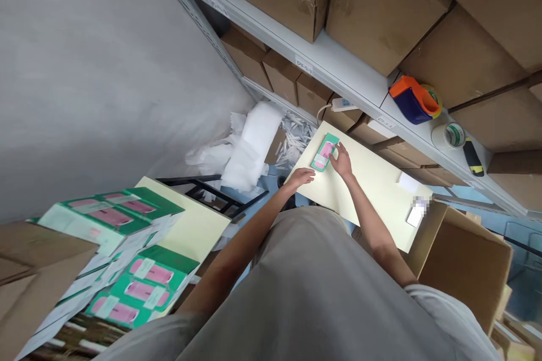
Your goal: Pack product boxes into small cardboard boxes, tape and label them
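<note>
A slim green box with a pink and white front lies on the pale yellow tabletop. At its right edge is my right hand, fingers apart and seemingly touching the box's side. My left hand hovers by the box's lower left corner with its fingers stretched out, holding nothing. Whether its fingertips touch the box I cannot tell.
Stacks of similar green boxes stand at my left. An open carton is at my right. A shelf above the table holds cartons, an orange and blue tape dispenser, a tape roll and a box cutter.
</note>
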Motion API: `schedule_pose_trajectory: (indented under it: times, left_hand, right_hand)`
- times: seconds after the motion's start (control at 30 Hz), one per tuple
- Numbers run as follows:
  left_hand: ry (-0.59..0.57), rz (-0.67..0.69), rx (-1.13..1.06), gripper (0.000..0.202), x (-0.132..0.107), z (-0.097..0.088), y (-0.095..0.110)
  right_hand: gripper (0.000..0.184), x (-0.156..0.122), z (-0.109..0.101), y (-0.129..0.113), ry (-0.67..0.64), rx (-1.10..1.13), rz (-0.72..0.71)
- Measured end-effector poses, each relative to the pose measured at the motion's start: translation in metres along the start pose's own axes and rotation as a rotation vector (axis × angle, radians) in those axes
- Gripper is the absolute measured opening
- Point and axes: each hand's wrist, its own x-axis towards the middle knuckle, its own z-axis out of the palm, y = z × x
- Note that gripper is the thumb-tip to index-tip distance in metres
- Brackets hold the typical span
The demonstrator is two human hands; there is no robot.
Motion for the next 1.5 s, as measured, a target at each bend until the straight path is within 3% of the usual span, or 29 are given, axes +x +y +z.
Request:
schedule_pose_trajectory:
  times: [0.17, 0.33, 0.47, 0.6, 0.8, 0.93, 1.1, 1.3, 1.4, 1.5]
  left_hand:
    - [0.098, 0.067, 0.0, 0.029, -0.034, -0.025, -0.001]
    - [0.207, 0.131, -0.021, 0.028, -0.08, -0.038, -0.019]
    - [0.249, 0.218, -0.058, 0.024, -0.129, -0.038, -0.037]
    - [0.266, 0.3, -0.111, 0.029, -0.179, -0.041, -0.05]
    - [0.241, 0.477, -0.201, 0.037, -0.24, -0.069, -0.063]
    - [0.267, 0.605, -0.274, 0.031, -0.285, -0.106, -0.086]
    - [0.409, 0.728, -0.421, 0.027, -0.37, -0.188, -0.14]
    - [0.708, 0.808, -0.657, 0.023, -0.478, -0.291, -0.249]
    - [0.936, 0.808, -0.845, 0.02, -0.52, -0.325, -0.312]
    - [1.135, 0.813, -1.014, 0.021, -0.55, -0.345, -0.365]
  right_hand:
    - [0.052, -0.07, 0.006, 0.021, 0.004, 0.188, 0.007]
    - [0.047, -0.093, 0.021, 0.018, -0.045, 0.272, -0.033]
    - [0.038, -0.095, 0.035, -0.007, -0.167, 0.274, -0.12]
    - [0.027, -0.118, 0.046, -0.03, -0.269, 0.324, -0.229]
    - [0.025, -0.186, 0.079, -0.078, -0.325, 0.374, -0.31]
    - [0.029, -0.25, 0.116, -0.132, -0.386, 0.314, -0.469]
    - [0.031, -0.348, 0.178, -0.2, -0.551, 0.289, -0.669]
    - [0.031, -0.456, 0.273, -0.254, -0.889, 0.209, -0.795]
    - [0.029, -0.499, 0.322, -0.281, -1.055, 0.14, -0.886]
    - [0.025, -0.541, 0.37, -0.318, -1.176, 0.085, -0.954]
